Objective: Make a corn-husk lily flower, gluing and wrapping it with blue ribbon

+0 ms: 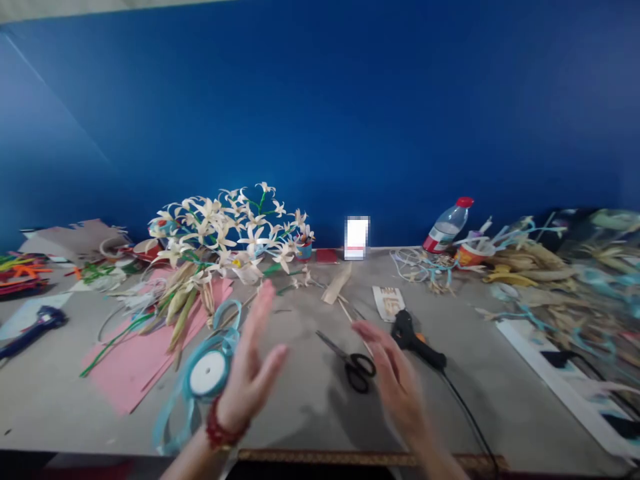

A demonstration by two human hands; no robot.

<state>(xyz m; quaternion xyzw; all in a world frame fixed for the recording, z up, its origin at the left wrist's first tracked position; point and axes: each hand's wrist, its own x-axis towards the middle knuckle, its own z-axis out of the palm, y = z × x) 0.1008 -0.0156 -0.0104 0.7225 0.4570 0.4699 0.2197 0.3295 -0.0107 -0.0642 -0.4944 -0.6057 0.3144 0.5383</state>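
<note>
My left hand (253, 370) is raised over the table with its fingers stretched out and the thumb apart, holding nothing. Just left of it lies a spool of blue ribbon (207, 373) with loose loops around it. My right hand (393, 373), slightly blurred, also hovers with extended fingers and nothing in it. Between the hands a pair of black-handled scissors (357, 370) rests on the table, closest to my right hand. Beyond that hand lies a black hot glue gun (417, 340), its cord running toward the front edge.
White handmade flowers (225, 227) stand at the back left, above pink paper sheets (125, 373). A red-capped bottle (449, 225) tilts near the blue wall (320, 120). Dried husks and ribbon scraps (550, 293) crowd the right, beside a white power strip (550, 373). A blue tool (37, 327) lies far left.
</note>
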